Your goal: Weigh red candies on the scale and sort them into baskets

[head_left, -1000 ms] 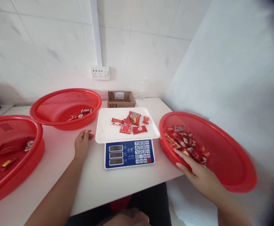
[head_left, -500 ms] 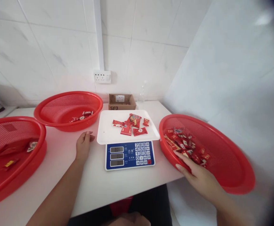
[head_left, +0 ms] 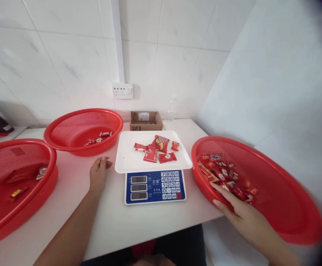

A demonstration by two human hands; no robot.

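Observation:
My right hand holds the near left rim of a red plastic basket, which overhangs the table's right edge. Inside it, small red-wrapped candies are heaped toward the left side. Loosely bent and with nothing visible in it, my left hand rests on the table left of a digital scale. The scale's white tray carries several red packets, among them a larger pack with a food picture and a small one at the right.
Two more red baskets stand on the left, a far one and a near one, each with a few wrapped pieces. Behind the scale are a cardboard box and a clear bottle. A socket sits on the tiled wall.
The whole view has shifted slightly. The right basket's outer side appears farther right and lower, with my right hand still on its rim. My left hand and the packets on the tray stay put.

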